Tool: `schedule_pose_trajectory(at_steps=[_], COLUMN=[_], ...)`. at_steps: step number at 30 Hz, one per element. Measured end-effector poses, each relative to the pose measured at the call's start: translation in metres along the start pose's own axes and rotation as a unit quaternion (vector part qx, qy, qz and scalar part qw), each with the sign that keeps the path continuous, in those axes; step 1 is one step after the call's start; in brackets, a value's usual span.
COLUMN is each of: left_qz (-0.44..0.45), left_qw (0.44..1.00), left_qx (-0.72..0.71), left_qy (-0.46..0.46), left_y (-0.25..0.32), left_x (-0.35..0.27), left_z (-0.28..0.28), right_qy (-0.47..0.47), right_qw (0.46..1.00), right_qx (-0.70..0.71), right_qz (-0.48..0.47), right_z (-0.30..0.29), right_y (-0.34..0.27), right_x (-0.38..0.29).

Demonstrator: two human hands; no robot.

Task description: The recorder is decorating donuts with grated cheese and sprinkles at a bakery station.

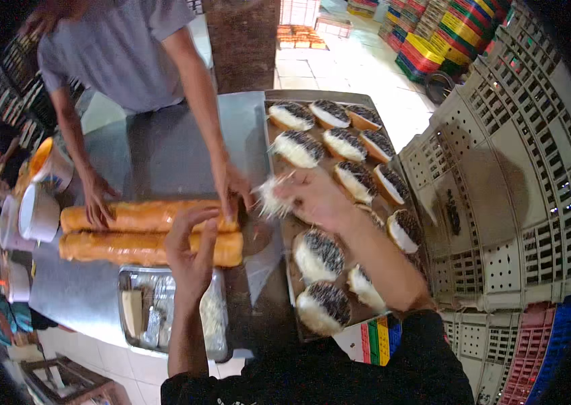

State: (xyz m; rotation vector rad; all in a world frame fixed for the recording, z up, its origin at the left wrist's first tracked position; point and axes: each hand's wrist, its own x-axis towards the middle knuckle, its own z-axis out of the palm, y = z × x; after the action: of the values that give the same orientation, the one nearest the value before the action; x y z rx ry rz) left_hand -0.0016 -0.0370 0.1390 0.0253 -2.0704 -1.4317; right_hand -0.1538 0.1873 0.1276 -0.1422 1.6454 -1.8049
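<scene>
My right hand (315,200) is raised over a baking tray (285,283), its fingers pinching a tuft of pale shredded cheese (275,197). On the tray lie several round buns (319,255), each coated part in white shreds and part in dark sprinkles. My left hand (194,248), fingers apart and holding nothing, is above the near end of two long golden rolls (148,248) lying side by side. Below it, partly hidden by my forearm, a metal tray (122,304) holds a pale block (132,314), plastic wrap and shredded cheese (213,314).
Across the metal table (164,152) a co-worker's two hands (232,187) touch the far roll. White tubs (38,212) line the left edge, one with orange contents (50,159). Plastic crates (493,202) are stacked close at the right; colored crates (419,55) stand farther back.
</scene>
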Motion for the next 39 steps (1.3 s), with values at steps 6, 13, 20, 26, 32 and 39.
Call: schedule_pose_trajectory(at_steps=[6,13,20,26,32,39], left_qz=[-0.010,0.098,0.157,0.238,0.192,0.251], left_qw=[0.991,0.966,0.913,0.872,0.866,0.863], left_qx=[-0.045,0.161,0.331,0.358,0.418,0.368], left_qy=[-0.123,-0.176,-0.177,-0.235,-0.195,-0.238], left_y=[-0.046,-0.147,-0.205,-0.206,-0.207,-0.207], left_x=[0.109,0.209,0.224,0.225,0.235,0.229], left_z=[0.143,0.287,0.350,0.357,0.350,0.354], right_qy=[0.126,0.257,0.295,0.281,0.205,0.211], right_qw=[0.984,0.918,0.799,0.731,0.745,0.765], right_qx=[-0.066,-0.267,-0.477,-0.566,-0.563,-0.550], right_qz=[-0.108,-0.137,-0.216,-0.259,-0.293,-0.260], right_z=[-0.188,-0.263,-0.263,-0.277,-0.271,-0.289], right_y=[-0.065,-0.044,-0.018,-0.021,-0.015,-0.020], right_x=[0.111,0.250,0.263,0.243,0.240,0.227])
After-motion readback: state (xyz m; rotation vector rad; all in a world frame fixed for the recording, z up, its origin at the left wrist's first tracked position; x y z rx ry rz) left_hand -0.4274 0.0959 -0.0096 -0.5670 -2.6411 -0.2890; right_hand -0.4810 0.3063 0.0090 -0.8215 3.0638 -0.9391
